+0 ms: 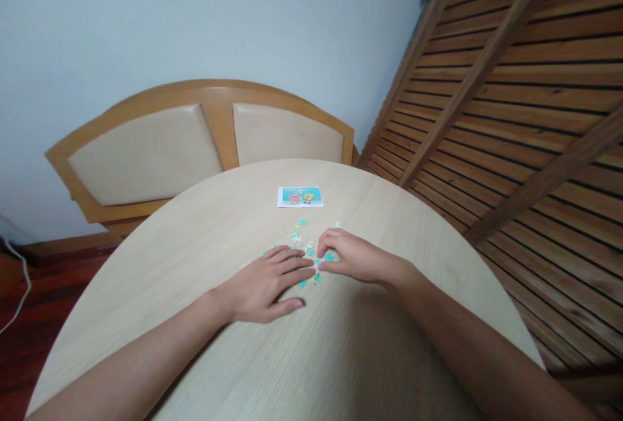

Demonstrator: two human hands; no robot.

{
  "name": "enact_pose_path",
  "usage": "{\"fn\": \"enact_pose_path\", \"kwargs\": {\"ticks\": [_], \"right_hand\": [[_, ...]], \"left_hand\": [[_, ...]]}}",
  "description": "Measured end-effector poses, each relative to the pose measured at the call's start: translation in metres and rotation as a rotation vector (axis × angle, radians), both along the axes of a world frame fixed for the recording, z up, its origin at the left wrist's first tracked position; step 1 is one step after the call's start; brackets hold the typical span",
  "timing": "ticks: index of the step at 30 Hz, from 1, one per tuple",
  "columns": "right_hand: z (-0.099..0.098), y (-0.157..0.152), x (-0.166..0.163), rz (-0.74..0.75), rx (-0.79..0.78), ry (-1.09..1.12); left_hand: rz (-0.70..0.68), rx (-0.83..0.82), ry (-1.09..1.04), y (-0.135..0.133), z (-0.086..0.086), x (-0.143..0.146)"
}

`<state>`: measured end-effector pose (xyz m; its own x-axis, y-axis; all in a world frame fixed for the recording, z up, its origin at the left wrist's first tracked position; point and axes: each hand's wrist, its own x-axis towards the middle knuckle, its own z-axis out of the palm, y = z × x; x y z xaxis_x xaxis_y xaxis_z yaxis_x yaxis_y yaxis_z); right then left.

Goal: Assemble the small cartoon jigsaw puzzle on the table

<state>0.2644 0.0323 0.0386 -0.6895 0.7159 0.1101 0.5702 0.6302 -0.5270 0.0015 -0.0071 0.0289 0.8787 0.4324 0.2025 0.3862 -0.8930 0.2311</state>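
Note:
Small jigsaw puzzle pieces (298,239), some teal, some yellow and some pale, lie loosely scattered on the round table. My left hand (270,283) rests flat on the left side of them, fingers spread, covering part of the pile. Its fingertips reach a pale puzzle piece (316,264). From the right, my right hand (353,257) curls its thumb and forefinger around that same small piece, close to the left fingertips. A teal piece (329,256) shows inside the curve of the right hand.
Beyond the pieces lies a picture card (300,197) with a pink and a yellow cartoon figure on teal. The pale wooden table (204,226) has a rounded far edge. Behind it stand a padded wooden headboard (146,155) and, at right, a slatted wooden panel (487,96).

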Motion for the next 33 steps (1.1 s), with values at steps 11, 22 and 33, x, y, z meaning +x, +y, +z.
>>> {"fn": "enact_pose_path", "kwargs": {"ticks": [11, 22, 33], "right_hand": [[0.000, -0.001, 0.002, 0.049, -0.014, -0.010], [0.000, -0.008, -0.018, -0.040, -0.025, 0.077], [-0.007, -0.002, 0.002, -0.133, 0.043, -0.137]], "left_hand": [[0.049, 0.018, -0.051, 0.000, -0.003, -0.001], [0.095, -0.064, -0.094, 0.001, -0.004, 0.001], [0.364, 0.001, -0.175, 0.011, -0.016, -0.025]]}}
